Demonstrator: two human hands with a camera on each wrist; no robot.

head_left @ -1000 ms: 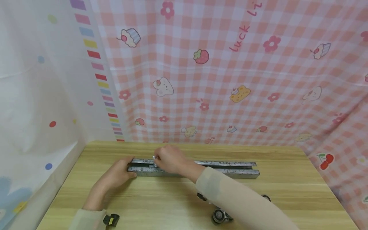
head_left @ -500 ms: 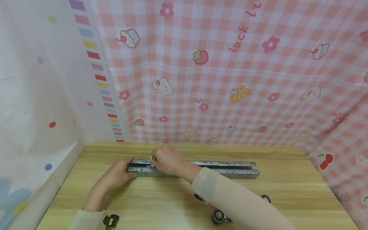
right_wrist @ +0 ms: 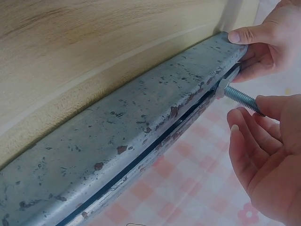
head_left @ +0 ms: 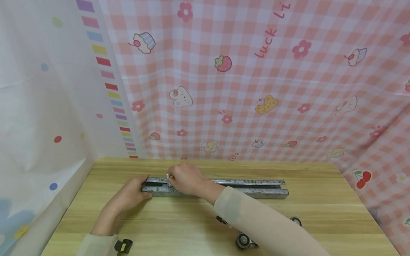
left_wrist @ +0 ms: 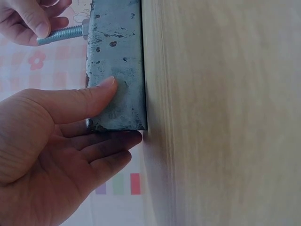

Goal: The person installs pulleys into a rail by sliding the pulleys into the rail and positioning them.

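Note:
A long grey metal channel [head_left: 262, 192], speckled with dark rust spots, lies on the wooden table with its slot facing up. At its left end is my left hand [head_left: 131, 193], gripping it with the thumb [left_wrist: 99, 99] on the near side wall and the fingers around the end. A threaded bolt [right_wrist: 242, 99] with a hex nut [right_wrist: 222, 88] at its base stands up out of the slot, a short way in from that end. My right hand [head_left: 185, 177] pinches the bolt near its free tip, thumb against the thread, and covers part of the channel in the head view.
Two caster wheels [head_left: 243, 240] [head_left: 296, 222] lie on the table [head_left: 179, 227] near my right sleeve. A small black part [head_left: 221, 220] shows beside that sleeve. By my left cuff sits a black piece with a yellow mark [head_left: 123, 246]. A pink checked cloth [head_left: 243, 89] hangs behind.
My right hand has shifted slightly left along the slot with the bolt, then held still over the last half second. The left hand stays on the channel's end.

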